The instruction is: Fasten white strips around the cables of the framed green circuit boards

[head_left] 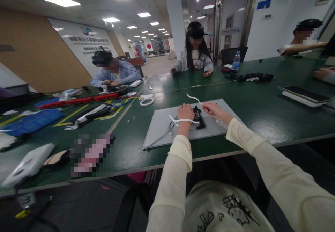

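Note:
A flat grey panel [159, 123] lies on the table in front of me, with a black bracket-like part [201, 122] on it. My left hand [185, 113] is closed at the left side of the black part; what its fingers hold, if anything, is hidden. Between the fingers of my right hand [213, 110] is a thin white strip [193, 97], whose curved free end points away from me to the left. Another white strip [187, 120] crosses my left wrist. A grey cable [163, 136] runs over the panel toward its near left corner.
To the left lie a white ring-shaped roll [147, 101], a blurred pink item [95, 153], a white device [28, 164] and a blue tray [34, 122]. On the right are a phone [306, 94] on a white box and a water bottle [236, 62]. Several people sit around the table.

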`<state>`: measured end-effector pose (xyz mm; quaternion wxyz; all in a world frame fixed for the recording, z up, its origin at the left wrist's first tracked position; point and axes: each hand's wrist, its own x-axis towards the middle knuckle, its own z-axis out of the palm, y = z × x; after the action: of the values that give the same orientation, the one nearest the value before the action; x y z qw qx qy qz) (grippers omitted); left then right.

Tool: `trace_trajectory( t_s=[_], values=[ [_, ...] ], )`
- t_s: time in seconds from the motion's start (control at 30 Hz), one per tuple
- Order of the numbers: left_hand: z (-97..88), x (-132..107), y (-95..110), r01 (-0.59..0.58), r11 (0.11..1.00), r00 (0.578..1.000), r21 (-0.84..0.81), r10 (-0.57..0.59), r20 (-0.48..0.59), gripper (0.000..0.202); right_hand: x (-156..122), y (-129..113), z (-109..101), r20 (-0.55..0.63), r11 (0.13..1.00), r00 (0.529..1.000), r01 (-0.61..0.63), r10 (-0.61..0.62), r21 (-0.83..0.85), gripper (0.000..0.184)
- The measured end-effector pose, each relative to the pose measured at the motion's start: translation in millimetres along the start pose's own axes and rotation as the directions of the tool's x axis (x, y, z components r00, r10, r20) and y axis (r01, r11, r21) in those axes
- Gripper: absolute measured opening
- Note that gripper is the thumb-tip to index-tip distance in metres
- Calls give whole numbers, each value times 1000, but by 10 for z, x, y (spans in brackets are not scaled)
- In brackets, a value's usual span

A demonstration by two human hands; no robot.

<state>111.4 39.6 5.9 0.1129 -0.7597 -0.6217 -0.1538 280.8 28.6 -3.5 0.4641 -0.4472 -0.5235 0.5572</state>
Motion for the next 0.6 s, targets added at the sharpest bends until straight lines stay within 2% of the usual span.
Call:
trace_trajectory(
  t_s=[0.17,0.23,0.4,0.6],
  values=[
    [-53,11,-4,32,999,999,9,-32,-11,28,68,77,7,38,986,986,-164,164,-2,18],
    [-79,12,-6,39,999,999,3,-39,-23,29,87,88,10,40,985,984,-174,174,-7,17],
    [-108,13,-1,26,999,1000,-33,-26,-16,35,121,113,11,-46,978,978,-207,205,-38,16],
    [-27,59,-19,-2,996,1000,-89,0,-20,41,152,134,11,-94,970,970,-230,223,-78,16]
  ],
)
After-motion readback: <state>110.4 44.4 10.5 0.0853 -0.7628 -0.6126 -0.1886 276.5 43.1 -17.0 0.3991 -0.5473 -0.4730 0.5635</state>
